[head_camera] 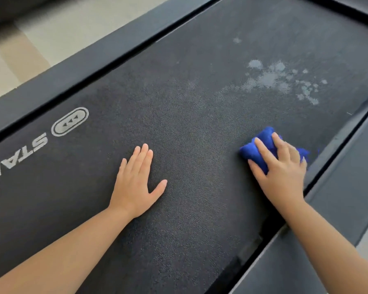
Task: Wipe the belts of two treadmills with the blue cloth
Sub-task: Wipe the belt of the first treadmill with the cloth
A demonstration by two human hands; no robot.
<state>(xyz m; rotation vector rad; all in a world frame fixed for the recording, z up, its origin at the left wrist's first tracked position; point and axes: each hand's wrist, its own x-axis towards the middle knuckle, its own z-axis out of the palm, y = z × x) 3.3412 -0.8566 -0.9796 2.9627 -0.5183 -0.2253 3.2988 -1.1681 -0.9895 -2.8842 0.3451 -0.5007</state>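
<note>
Head view looks down on a treadmill belt (179, 134). Pressed under the right hand (282, 166), fingers curled over it, the bunched blue cloth (257, 147) sits near the belt's right edge, just short of pale splotches (280, 79), probably spray or dried residue, that likely need wiping. Lying flat with fingers straight and holding nothing, the left hand (136, 183) apparently braces the person's lean.

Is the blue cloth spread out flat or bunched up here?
Bunched up: the blue cloth sits as a wadded lump on the belt, with the right hand curling its fingers over it.
</note>
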